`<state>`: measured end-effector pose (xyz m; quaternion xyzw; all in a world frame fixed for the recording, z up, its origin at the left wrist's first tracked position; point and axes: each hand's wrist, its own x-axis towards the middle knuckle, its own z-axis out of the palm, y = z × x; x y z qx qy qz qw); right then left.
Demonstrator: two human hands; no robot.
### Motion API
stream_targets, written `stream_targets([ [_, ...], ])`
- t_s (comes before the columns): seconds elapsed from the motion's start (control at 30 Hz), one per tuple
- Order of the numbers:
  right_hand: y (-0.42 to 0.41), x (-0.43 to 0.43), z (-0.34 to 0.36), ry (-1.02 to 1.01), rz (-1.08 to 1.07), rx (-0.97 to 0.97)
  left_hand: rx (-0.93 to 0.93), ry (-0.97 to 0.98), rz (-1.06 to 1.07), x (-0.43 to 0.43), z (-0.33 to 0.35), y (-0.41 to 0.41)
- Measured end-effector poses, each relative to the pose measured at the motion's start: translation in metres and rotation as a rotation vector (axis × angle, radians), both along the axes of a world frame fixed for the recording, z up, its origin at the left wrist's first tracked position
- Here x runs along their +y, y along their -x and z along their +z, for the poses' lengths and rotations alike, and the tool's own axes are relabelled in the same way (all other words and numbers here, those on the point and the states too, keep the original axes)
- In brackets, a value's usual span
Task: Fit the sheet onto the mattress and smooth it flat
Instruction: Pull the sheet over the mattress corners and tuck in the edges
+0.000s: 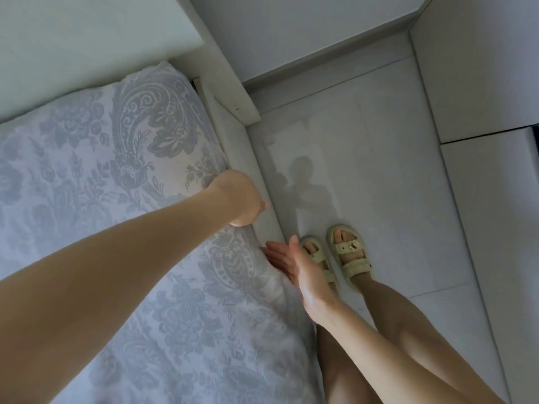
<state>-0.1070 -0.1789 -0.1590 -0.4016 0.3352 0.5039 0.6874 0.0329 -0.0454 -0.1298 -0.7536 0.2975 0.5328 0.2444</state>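
Note:
A pale sheet [116, 176] with a grey-blue paisley and flower print covers the mattress, which fills the left half of the view. My left hand [239, 199] reaches across to the mattress's right edge. Its fingers go down out of sight between the mattress and the white bed frame [248, 158], and only the back of the hand and the thumb show. My right hand [294, 266] is nearer to me on the same edge, with straight fingers lying against the sheet's side. The sheet is wrinkled beside that hand.
A white headboard ledge [233, 91] stands past the mattress corner. White floor tiles [379, 170] run along the bed's right side, where my feet in cream sandals [341, 255] stand. White cabinet panels [478, 83] close the right side.

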Motion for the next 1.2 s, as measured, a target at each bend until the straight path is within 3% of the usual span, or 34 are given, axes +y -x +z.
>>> stream_targets([
  [0.17, 0.033, 0.002, 0.008, -0.212, -0.118, 0.013, -0.041, -0.061, 0.013, -0.006, 0.009, -0.001],
  [0.3, 0.013, 0.025, -0.016, -0.303, 0.032, 0.099, -0.043, -0.047, 0.063, -0.009, 0.019, 0.000],
  [0.43, -0.002, 0.037, -0.032, -0.389, 0.123, 0.106, -0.136, 0.156, 0.155, -0.005, 0.024, 0.007],
  [0.57, 0.015, 0.026, -0.025, -0.285, 0.177, 0.032, -0.137, 0.302, 0.165, -0.010, 0.029, 0.046],
  [0.7, 0.082, -0.014, -0.018, -0.258, 0.213, 0.173, -0.094, 0.283, 0.035, -0.008, 0.028, 0.082],
  [0.97, 0.093, 0.001, -0.025, -0.329, 0.084, 0.084, -0.185, 0.266, 0.085, -0.024, 0.007, 0.107],
  [1.1, 0.108, -0.022, -0.023, -0.152, 0.034, 0.180, -0.165, 0.318, 0.084, -0.032, 0.011, 0.138],
  [1.2, 0.135, -0.056, -0.019, 0.020, -0.022, 0.103, -0.109, 0.280, -0.018, -0.052, 0.010, 0.173],
])
